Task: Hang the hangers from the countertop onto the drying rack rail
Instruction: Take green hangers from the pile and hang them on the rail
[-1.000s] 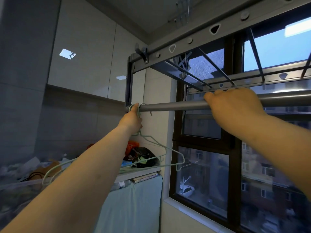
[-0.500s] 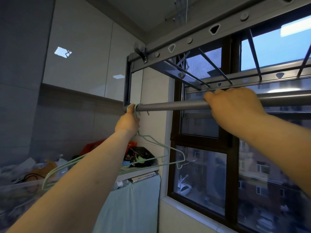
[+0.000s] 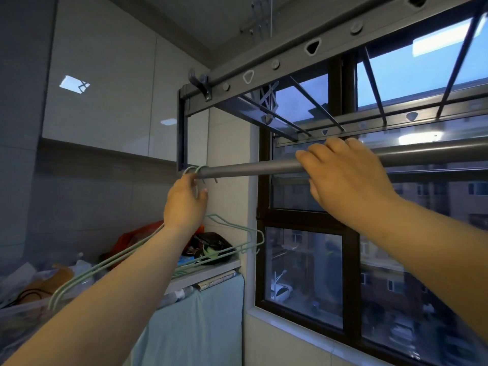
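A grey round drying rack rail [image 3: 253,169] runs from centre left to the right edge in front of the window. Pale green wire hangers [image 3: 232,249] hang below my left hand [image 3: 184,204], their hooks [image 3: 194,170] looped over the rail's left end. My left hand holds the hangers' necks just under the rail, and my forearm hides their middle. My right hand [image 3: 348,178] grips the rail further right, fingers curled over its top.
The rack's grey frame [image 3: 277,67] with cross bars sits above the rail. A dark-framed window [image 3: 351,260] fills the right. Below left, a cluttered countertop [image 3: 208,273] holds bags and cables, with a light blue cloth [image 3: 200,320] hanging from its edge.
My left hand has dropped slightly below the rail, and the hanger hooks now sit over the rail's end. My right hand stays gripping the rail.
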Available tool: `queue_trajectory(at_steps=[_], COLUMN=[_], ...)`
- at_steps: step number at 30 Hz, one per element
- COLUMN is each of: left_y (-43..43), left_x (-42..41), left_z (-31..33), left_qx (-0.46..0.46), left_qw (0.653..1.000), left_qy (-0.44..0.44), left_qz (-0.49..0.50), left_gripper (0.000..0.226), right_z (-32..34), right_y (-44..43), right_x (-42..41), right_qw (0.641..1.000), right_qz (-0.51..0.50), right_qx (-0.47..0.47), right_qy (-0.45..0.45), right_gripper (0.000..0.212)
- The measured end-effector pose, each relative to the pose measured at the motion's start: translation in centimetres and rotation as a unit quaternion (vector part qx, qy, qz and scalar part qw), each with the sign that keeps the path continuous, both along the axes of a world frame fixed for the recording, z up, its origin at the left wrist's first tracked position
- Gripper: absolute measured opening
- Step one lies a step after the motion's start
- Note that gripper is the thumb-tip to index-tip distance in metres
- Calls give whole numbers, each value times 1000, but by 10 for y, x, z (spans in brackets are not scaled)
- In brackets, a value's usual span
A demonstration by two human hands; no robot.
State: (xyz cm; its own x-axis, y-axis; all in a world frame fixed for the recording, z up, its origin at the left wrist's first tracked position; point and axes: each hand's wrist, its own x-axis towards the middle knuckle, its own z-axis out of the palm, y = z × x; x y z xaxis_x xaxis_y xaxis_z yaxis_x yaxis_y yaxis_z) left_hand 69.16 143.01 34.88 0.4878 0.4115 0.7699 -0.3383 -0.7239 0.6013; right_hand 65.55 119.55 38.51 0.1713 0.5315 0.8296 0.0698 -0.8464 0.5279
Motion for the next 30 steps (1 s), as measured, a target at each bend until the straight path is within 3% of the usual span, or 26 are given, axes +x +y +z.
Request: queue_trajectory(at_steps=[4, 9, 15, 18, 22, 25, 30], left_y=[-26, -61, -138, -204, -323, -422, -581], left_x=[-22, -53, -99, -126, -176, -219, -307], left_z=[-18, -42, -64, -76, -100, -124, -173], left_qx=[6, 16, 40, 73, 107, 129, 98], left_qw=[997, 993, 979, 951, 908, 866, 776], left_qy=[-50, -28, 50, 116, 141, 168, 225], left_qz=[-56, -112, -194, -279, -379, -452, -581], left_gripper=[31, 15, 11, 13, 19, 30, 37], right_z=[-16, -41, -64, -80, -116, -146, -222], right_y=[-9, -48, -136, -197, -304, -388, -524], right_x=[0, -20, -78, -135, -229, -307, -436], right_qw=[997, 992, 995, 984, 917, 898, 824], right_qz=[43, 55, 25, -49, -234, -289, -384], right_qx=[-46, -99, -62, -38, 69, 134, 256], right_qy=[-54, -58, 70, 166, 316, 304, 330], right_gripper=[34, 33, 40, 40, 34, 26, 16])
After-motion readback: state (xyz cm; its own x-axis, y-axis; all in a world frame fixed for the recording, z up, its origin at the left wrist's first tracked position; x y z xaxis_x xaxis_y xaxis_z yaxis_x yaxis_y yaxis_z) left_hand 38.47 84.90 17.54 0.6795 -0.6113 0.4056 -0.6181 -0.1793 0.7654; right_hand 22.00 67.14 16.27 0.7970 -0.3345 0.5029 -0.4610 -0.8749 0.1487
